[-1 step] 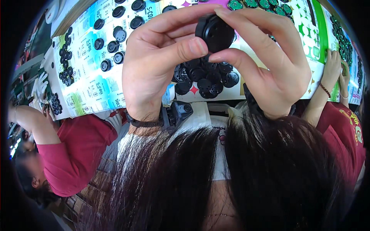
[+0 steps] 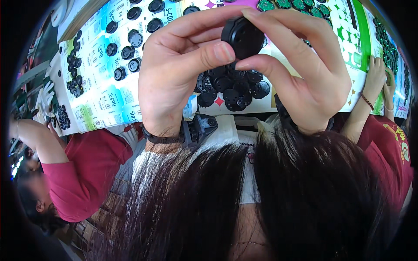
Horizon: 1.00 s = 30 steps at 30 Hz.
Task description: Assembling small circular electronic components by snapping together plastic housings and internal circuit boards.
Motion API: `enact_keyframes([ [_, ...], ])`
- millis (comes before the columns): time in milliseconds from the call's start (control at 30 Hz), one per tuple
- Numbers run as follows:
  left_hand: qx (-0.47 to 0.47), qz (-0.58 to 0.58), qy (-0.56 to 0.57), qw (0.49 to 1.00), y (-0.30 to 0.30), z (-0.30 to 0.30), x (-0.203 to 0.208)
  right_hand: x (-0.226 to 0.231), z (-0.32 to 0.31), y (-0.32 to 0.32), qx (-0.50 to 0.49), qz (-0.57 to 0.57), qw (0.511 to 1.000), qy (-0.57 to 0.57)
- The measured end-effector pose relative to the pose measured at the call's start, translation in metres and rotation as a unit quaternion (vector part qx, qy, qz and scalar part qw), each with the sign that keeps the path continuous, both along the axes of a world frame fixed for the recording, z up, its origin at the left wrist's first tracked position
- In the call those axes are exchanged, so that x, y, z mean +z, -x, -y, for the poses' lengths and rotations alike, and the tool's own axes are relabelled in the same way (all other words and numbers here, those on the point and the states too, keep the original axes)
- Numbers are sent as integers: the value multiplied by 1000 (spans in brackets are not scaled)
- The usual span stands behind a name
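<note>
Between my two hands, raised above the table, is a round black plastic part (image 2: 244, 38) with a flat face and a thick rim. My left hand (image 2: 167, 71) pinches it from the left, its thumb at the lower edge and its fingers behind the upper edge. From the other side, my right hand (image 2: 311, 69) closes on it with the index fingertip at the top and the thumb tip near the lower rim. Below the hands lies a pile of similar black round parts (image 2: 230, 89), some with small holes. The hands partly hide this pile.
Black ring-like parts (image 2: 127, 52) stand spread over the printed sheets (image 2: 98, 65) at left. Green-and-black round parts (image 2: 300, 5) sit at the far right. A person in a red shirt (image 2: 89, 174) is at left; another person's forearm (image 2: 363, 98) reaches in at right.
</note>
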<state>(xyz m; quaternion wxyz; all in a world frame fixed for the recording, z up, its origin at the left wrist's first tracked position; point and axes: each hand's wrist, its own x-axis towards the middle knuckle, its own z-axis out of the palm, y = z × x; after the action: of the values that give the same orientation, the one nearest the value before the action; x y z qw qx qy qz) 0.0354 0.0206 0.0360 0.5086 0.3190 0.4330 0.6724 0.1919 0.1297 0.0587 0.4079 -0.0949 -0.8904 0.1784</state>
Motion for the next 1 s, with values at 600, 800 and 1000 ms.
enact_keyframes([
  [600, 114, -234, 54, 964, -32, 3, 26, -10, 13, 11, -28, -8, 1000, 6],
  [800, 137, -308, -9, 941, -29, 4, 10, -26, 23, 12, 37, -50, 978, 199],
  [1000, 140, -374, -7, 917, -32, 10, 19, -21, 37, 12, 90, -14, 885, 457],
])
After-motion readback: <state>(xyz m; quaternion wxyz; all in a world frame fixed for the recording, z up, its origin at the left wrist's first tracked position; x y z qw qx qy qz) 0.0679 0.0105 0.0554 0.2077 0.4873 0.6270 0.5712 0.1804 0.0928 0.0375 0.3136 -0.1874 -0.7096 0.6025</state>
